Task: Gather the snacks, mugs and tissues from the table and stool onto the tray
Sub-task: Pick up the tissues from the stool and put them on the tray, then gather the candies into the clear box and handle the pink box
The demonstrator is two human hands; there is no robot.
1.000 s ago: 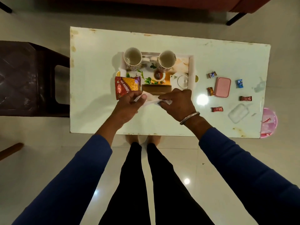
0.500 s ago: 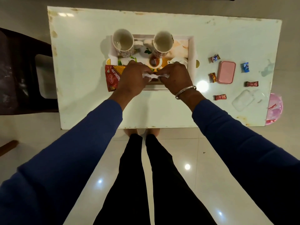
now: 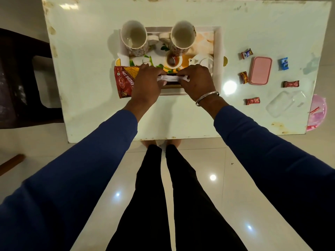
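Head view: your left hand [image 3: 146, 82] and right hand [image 3: 196, 82] each pinch one end of a white tissue [image 3: 170, 78], fingers closed on it, over the near side of the tray [image 3: 217, 57]. Two mugs [image 3: 135, 39] stand at the tray's far edge; a snack packet [image 3: 125, 82] lies at its left.

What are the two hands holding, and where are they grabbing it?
A white tissue, pinched at its two ends: left hand on the left end, right hand on the right, over the tray.
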